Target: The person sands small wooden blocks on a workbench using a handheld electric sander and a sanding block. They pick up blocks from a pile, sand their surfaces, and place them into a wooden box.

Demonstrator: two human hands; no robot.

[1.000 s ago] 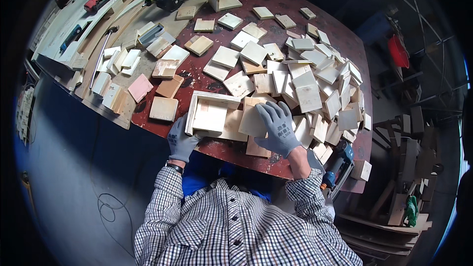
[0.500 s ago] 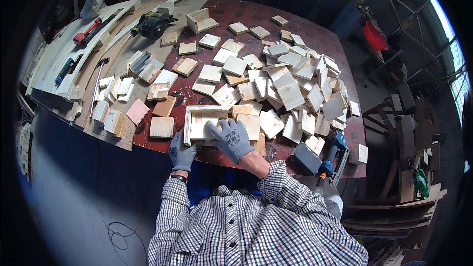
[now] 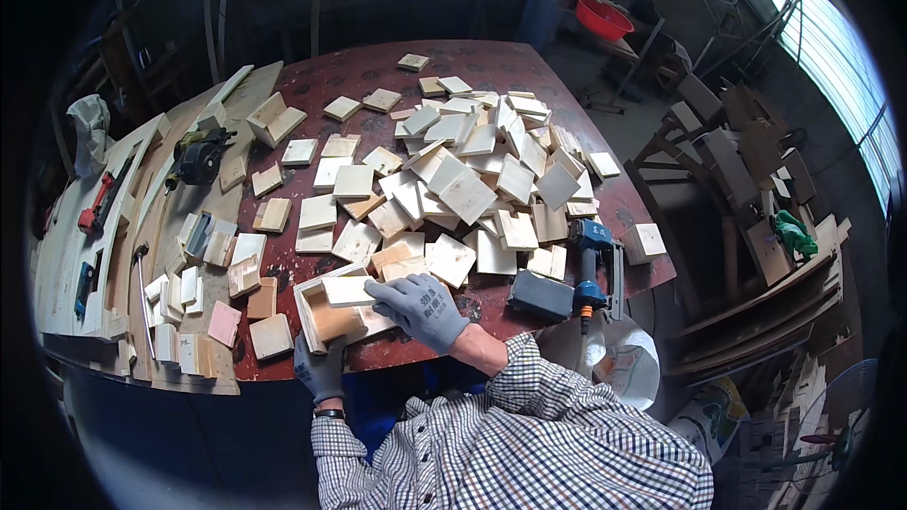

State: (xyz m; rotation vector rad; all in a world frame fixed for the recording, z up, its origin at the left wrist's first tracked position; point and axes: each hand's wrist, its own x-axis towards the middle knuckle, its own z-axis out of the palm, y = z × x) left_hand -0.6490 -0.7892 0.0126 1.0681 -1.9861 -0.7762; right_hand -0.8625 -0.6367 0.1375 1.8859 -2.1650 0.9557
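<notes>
At the near edge of the red table, my left hand (image 3: 319, 368), in a grey glove, grips the near left corner of a small open wooden frame (image 3: 308, 319). Its fingers are partly hidden by the frame. My gloved right hand (image 3: 422, 312) pinches the right end of a pale flat wood block (image 3: 348, 292). That block sits tilted over the frame's inside, near its far wall; whether it touches the wall I cannot tell. Below it shows a browner wood piece (image 3: 335, 321). Just beyond the frame begins a heap of loose square wood blocks (image 3: 463, 191).
A blue nail gun (image 3: 593, 264) lies at the right edge beside a dark grey box-shaped thing (image 3: 540, 295). At left are a circular saw (image 3: 200, 157), a hammer (image 3: 143, 288) and a red tool (image 3: 95, 205) on boards. A white bucket (image 3: 631, 368) stands below the table's right edge.
My view has swung to the right. My right hand has lifted one end of the pale block, which tilts above the frame. My left hand still holds the frame's corner.
</notes>
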